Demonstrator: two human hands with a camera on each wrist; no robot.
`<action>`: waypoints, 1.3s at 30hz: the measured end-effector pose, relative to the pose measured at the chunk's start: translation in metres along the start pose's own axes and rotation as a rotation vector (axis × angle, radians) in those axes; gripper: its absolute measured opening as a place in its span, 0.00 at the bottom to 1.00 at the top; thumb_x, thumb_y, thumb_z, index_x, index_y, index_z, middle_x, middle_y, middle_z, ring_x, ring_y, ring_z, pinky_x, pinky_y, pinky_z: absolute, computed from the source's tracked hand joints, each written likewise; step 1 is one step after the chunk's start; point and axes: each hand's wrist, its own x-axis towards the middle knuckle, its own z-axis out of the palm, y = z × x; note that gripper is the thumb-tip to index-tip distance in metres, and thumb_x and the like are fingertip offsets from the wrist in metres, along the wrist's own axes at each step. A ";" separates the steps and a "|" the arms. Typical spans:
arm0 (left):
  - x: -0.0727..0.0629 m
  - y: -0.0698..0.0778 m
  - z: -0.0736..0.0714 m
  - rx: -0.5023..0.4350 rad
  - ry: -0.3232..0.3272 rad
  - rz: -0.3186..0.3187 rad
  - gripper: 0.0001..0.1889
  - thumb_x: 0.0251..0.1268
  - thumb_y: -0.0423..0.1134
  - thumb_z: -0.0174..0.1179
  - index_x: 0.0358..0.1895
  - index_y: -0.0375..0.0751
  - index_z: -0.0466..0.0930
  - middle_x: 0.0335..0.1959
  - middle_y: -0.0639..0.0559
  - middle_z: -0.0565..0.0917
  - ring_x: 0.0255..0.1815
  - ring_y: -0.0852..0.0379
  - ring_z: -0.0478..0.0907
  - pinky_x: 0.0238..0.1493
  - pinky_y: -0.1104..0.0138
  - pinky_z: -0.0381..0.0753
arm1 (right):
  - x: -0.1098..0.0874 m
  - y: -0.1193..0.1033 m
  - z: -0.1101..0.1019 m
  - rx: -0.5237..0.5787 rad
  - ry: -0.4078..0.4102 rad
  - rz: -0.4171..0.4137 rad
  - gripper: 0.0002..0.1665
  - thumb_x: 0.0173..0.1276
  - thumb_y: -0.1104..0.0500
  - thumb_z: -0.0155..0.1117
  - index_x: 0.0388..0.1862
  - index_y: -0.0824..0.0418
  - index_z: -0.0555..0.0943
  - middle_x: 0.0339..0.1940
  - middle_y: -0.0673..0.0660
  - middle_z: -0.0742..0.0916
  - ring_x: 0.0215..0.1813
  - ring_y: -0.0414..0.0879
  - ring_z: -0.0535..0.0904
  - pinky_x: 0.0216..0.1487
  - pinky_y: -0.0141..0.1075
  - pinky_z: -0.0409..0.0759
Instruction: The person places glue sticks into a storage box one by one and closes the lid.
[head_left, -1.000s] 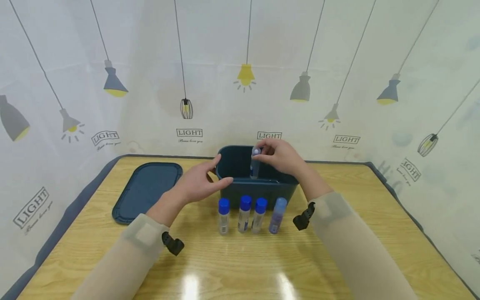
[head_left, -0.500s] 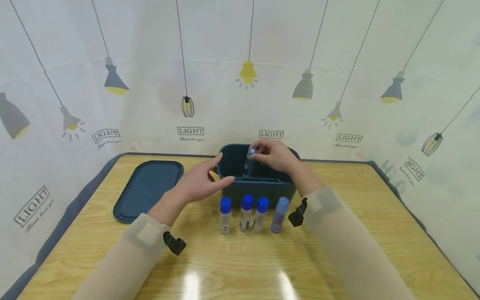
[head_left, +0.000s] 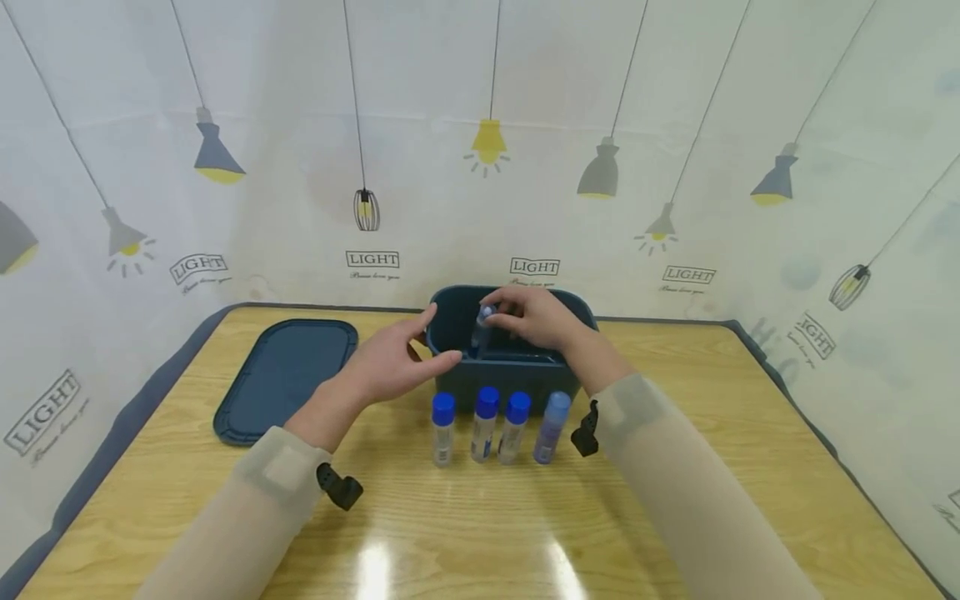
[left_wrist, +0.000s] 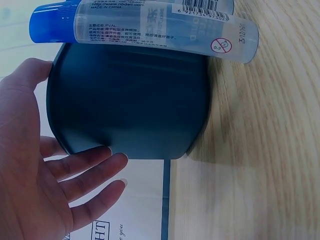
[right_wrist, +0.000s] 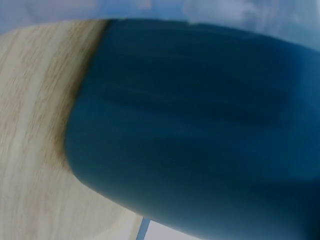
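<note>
My right hand (head_left: 536, 317) pinches the top of a clear liquid glue bottle (head_left: 480, 332) and holds it upright inside the dark blue bin (head_left: 450, 379), near its left end. My left hand (head_left: 390, 360) lies at the bin's left end, fingers fairly straight, thumb by the front rim; the left wrist view shows its fingertips (left_wrist: 107, 165) against the wall. In front of the bin stand several glue bottles: three clear with blue caps, such as the leftmost bottle (head_left: 443, 429), and a purple-tinted bottle (head_left: 552, 427) on the right. The right wrist view shows the bin wall (right_wrist: 190, 125), with the hand hidden.
A dark blue lid (head_left: 288, 375) lies flat on the wooden table (head_left: 465, 533), left of the bin. Behind the table's back edge hangs a white cloth (head_left: 420, 167) printed with lamps.
My right hand has moved left along the bin and a little lower, carrying the glue bottle toward the bin's left end. The left hand stays at the rim.
</note>
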 end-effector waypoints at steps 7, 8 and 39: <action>0.001 -0.003 0.000 0.000 0.001 0.001 0.54 0.73 0.76 0.59 0.92 0.58 0.47 0.78 0.42 0.77 0.54 0.50 0.90 0.55 0.52 0.90 | 0.002 -0.003 0.002 -0.093 -0.075 0.058 0.26 0.86 0.49 0.65 0.79 0.44 0.80 0.46 0.56 0.90 0.35 0.47 0.87 0.44 0.43 0.85; 0.001 -0.003 0.000 0.001 0.002 0.001 0.54 0.73 0.76 0.59 0.92 0.58 0.47 0.78 0.42 0.77 0.54 0.50 0.90 0.55 0.52 0.90 | 0.002 -0.003 0.002 -0.102 -0.082 0.060 0.28 0.86 0.48 0.65 0.81 0.43 0.79 0.47 0.56 0.91 0.36 0.47 0.87 0.45 0.44 0.85; 0.000 -0.001 0.002 0.002 0.013 0.009 0.54 0.73 0.75 0.61 0.92 0.55 0.49 0.72 0.42 0.81 0.52 0.50 0.89 0.52 0.54 0.90 | -0.004 -0.005 -0.004 -0.118 0.097 -0.009 0.29 0.86 0.48 0.64 0.82 0.47 0.78 0.47 0.56 0.93 0.35 0.50 0.87 0.45 0.47 0.86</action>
